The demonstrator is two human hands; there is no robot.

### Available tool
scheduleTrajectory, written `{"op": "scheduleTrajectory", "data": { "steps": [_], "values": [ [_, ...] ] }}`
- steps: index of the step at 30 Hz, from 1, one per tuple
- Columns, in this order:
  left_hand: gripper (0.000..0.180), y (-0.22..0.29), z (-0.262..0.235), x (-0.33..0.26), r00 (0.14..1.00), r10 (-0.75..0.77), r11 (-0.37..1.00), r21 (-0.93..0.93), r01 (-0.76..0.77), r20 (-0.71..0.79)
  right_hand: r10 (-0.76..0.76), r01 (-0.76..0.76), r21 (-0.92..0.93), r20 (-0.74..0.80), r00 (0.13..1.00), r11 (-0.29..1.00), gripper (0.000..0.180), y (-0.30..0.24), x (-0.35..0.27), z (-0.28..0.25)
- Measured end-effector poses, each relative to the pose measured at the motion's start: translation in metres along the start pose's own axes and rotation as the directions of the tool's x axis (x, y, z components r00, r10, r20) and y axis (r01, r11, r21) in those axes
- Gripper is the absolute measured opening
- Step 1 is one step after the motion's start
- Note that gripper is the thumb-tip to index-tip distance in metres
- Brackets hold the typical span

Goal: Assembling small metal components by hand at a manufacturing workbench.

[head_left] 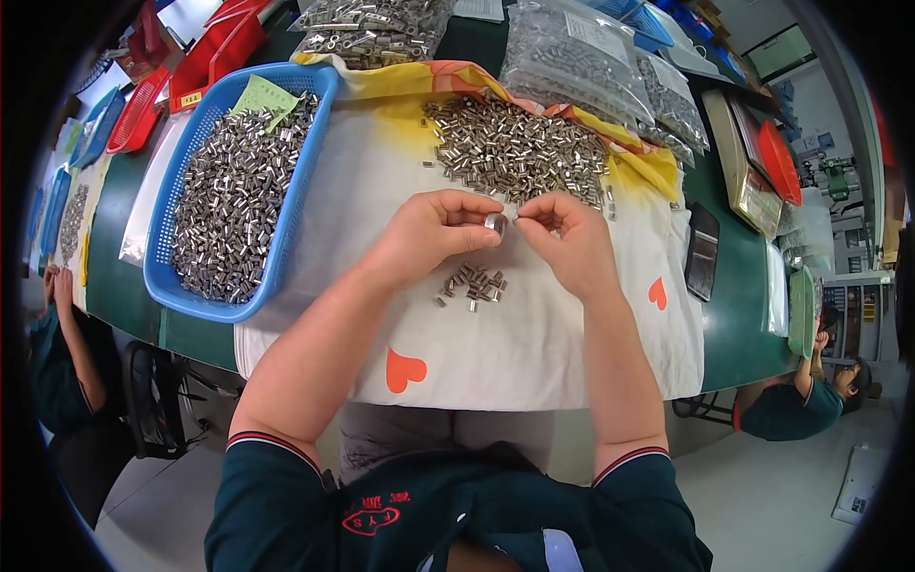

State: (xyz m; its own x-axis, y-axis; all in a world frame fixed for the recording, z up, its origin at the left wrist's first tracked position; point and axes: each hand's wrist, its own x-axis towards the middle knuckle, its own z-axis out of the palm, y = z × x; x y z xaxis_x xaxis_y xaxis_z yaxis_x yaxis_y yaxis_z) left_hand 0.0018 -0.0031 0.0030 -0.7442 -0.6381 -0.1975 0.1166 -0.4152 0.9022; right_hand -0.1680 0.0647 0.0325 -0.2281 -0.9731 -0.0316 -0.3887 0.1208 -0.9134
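My left hand (pixel 434 232) is closed, its thumb and fingertips gripping a round shiny metal piece (pixel 495 224) wider than the small parts around it. Close beside it, my right hand (pixel 570 240) pinches thumb and forefinger together; what lies between them is too small to make out. Just below both hands is a small group of short metal cylinders (pixel 472 283) on the white cloth (pixel 515 362). Beyond the hands a larger pile of similar cylinders (pixel 519 148) spreads over the cloth.
At left stands a blue basket (pixel 272 257) full of metal cylinders, a green slip (pixel 262 98) on top. Clear bags (pixel 572 62) of metal parts line the back. A dark phone (pixel 702 250) lies at right. Red bins (pixel 217 52) stand back left. Other people sit at both sides.
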Motion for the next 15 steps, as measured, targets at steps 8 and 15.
{"op": "scheduleTrajectory", "data": {
  "steps": [8,15],
  "values": [
    [0.032,-0.004,-0.001,0.001,0.999,0.036,0.999,0.028,-0.036,0.010,-0.188,0.191,-0.052,0.072,0.980,0.980,0.006,-0.007,-0.012,0.005],
    [0.030,-0.001,0.004,-0.001,0.998,0.037,0.986,0.166,-0.028,-0.053,-0.466,0.424,-0.470,0.030,0.884,0.774,0.010,0.000,-0.013,0.013]
  ]
}}
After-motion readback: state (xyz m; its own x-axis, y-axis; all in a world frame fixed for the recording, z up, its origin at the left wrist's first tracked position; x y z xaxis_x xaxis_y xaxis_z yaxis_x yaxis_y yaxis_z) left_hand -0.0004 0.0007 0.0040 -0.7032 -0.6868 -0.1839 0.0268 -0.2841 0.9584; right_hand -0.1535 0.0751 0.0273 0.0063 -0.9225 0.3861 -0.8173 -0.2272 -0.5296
